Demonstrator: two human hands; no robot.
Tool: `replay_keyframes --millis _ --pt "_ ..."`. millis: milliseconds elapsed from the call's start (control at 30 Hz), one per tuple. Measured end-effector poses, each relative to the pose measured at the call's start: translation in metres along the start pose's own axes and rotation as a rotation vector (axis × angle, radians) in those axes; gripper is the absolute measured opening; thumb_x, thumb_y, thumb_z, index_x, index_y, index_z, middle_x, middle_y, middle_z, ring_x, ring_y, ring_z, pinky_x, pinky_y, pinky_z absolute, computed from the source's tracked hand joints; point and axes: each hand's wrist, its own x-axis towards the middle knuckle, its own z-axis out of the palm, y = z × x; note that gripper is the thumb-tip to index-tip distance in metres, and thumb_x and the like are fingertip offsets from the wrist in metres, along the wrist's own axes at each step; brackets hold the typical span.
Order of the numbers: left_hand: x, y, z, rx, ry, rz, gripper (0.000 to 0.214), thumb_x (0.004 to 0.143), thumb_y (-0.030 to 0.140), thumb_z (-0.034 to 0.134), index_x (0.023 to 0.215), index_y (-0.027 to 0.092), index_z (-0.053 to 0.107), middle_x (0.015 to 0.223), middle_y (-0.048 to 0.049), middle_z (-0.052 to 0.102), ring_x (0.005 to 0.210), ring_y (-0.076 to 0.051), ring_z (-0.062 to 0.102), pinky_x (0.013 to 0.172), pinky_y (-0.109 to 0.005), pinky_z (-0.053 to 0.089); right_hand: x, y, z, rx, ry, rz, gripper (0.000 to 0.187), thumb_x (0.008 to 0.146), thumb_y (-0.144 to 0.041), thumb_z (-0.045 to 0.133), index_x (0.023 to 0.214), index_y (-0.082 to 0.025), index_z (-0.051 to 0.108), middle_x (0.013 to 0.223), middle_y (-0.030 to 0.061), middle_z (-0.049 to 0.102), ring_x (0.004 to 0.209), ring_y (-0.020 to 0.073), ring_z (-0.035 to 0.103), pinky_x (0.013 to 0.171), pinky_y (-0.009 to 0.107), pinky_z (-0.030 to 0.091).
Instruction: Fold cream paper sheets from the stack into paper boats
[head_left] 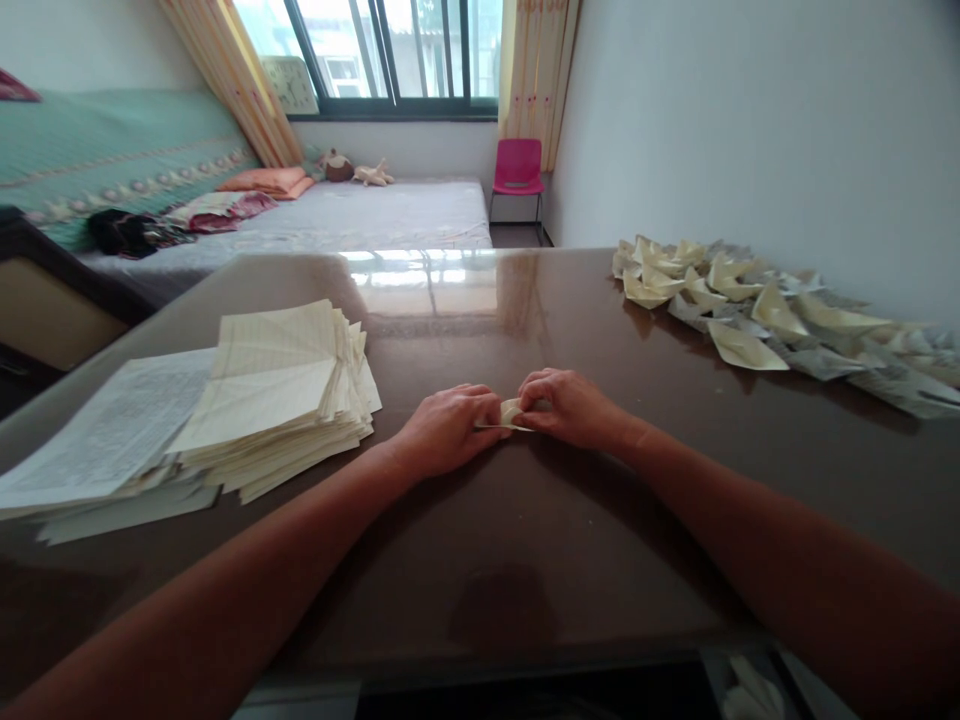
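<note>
A small folded piece of cream paper (511, 413) is held between my two hands, just above the middle of the brown table. My left hand (454, 425) pinches its left end, with thumb and fingers closed on it. On the opposite end, the fingers of my right hand (564, 404) are curled round the paper. Both hands cover much of it, so its full shape is hidden. To the left of my left hand lies a thick stack of cream lined sheets (274, 375), creased across the middle. Folded paper boats (746, 345) sit in a pile at the far right.
Printed sheets (112, 430) lie left of the cream stack on the glossy brown table (480, 540). Beyond the table stand a bed (420, 215) and a pink chair (518, 170). A white wall (750, 120) runs along the right side.
</note>
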Motion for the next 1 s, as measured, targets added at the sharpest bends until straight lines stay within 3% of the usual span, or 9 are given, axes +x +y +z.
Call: replay_keyframes --millis 267,367,433,533,633,767,933,1000 --pt "0.002 0.002 0.006 -0.001 0.06 -0.019 0.024 0.091 0.037 0.049 0.075 0.02 0.054 0.082 -0.0002 0.06 0.077 -0.015 0.056 0.069 -0.024 0.04 -0.002 0.002 -0.002 0.031 -0.006 -0.055 0.012 0.082 -0.026 0.064 0.073 -0.018 0.069 0.085 0.0041 0.068 0.083 0.0158 0.06 0.076 0.026 0.043" --pt "0.001 0.0 0.003 0.009 0.016 0.011 0.021 0.091 0.038 0.049 0.082 0.02 0.056 0.086 -0.0008 0.061 0.08 -0.015 0.057 0.07 -0.024 0.04 -0.006 0.009 -0.02 0.201 -0.12 -0.064 0.018 0.085 -0.034 0.061 0.09 -0.02 0.072 0.097 0.0042 0.067 0.082 0.0143 0.062 0.074 0.025 0.045" --pt "0.001 -0.001 0.001 0.033 0.008 0.014 0.021 0.091 0.039 0.048 0.086 0.021 0.057 0.089 -0.0009 0.062 0.082 -0.016 0.058 0.071 -0.025 0.04 -0.01 0.015 -0.038 0.33 -0.241 -0.018 0.032 0.082 -0.043 0.064 0.105 -0.022 0.069 0.097 0.0034 0.068 0.079 0.0145 0.063 0.067 0.023 0.047" --pt "0.0 -0.002 0.0 0.063 0.006 -0.002 0.021 0.091 0.041 0.048 0.088 0.022 0.058 0.09 -0.0003 0.063 0.082 -0.016 0.058 0.07 -0.025 0.04 -0.014 0.023 -0.058 0.398 -0.325 -0.013 0.041 0.071 -0.045 0.073 0.104 -0.021 0.068 0.105 0.0046 0.066 0.078 0.0148 0.065 0.064 0.023 0.048" --pt "0.0 -0.002 0.0 0.023 -0.003 -0.001 0.02 0.091 0.039 0.049 0.086 0.022 0.058 0.09 -0.0001 0.062 0.077 -0.014 0.058 0.069 -0.024 0.041 -0.012 0.026 -0.056 0.336 -0.3 -0.067 0.027 0.075 -0.041 0.07 0.089 -0.019 0.071 0.098 0.004 0.067 0.073 0.0132 0.063 0.064 0.023 0.047" --pt "0.0 -0.001 0.001 -0.081 -0.008 0.058 0.019 0.09 0.034 0.051 0.081 0.02 0.058 0.093 -0.0016 0.062 0.078 -0.013 0.058 0.072 -0.022 0.043 -0.006 0.027 -0.036 0.238 -0.208 -0.13 0.019 0.08 -0.035 0.066 0.077 -0.017 0.072 0.083 0.0024 0.069 0.07 0.0131 0.06 0.065 0.023 0.045" --pt "0.001 0.0 0.005 -0.113 -0.011 0.077 0.02 0.091 0.033 0.05 0.081 0.019 0.061 0.1 -0.0033 0.061 0.078 -0.013 0.059 0.074 -0.022 0.044 -0.004 0.024 -0.032 0.206 -0.142 -0.151 0.019 0.082 -0.033 0.064 0.076 -0.017 0.071 0.086 0.0037 0.069 0.073 0.0138 0.061 0.069 0.024 0.047" --pt "0.002 0.0 0.007 -0.115 -0.003 0.067 0.019 0.09 0.032 0.051 0.082 0.019 0.061 0.098 -0.0033 0.062 0.078 -0.013 0.059 0.074 -0.023 0.044 -0.005 0.02 -0.035 0.183 -0.114 -0.189 0.019 0.082 -0.036 0.065 0.081 -0.019 0.073 0.097 0.0049 0.069 0.085 0.0158 0.062 0.079 0.027 0.047"
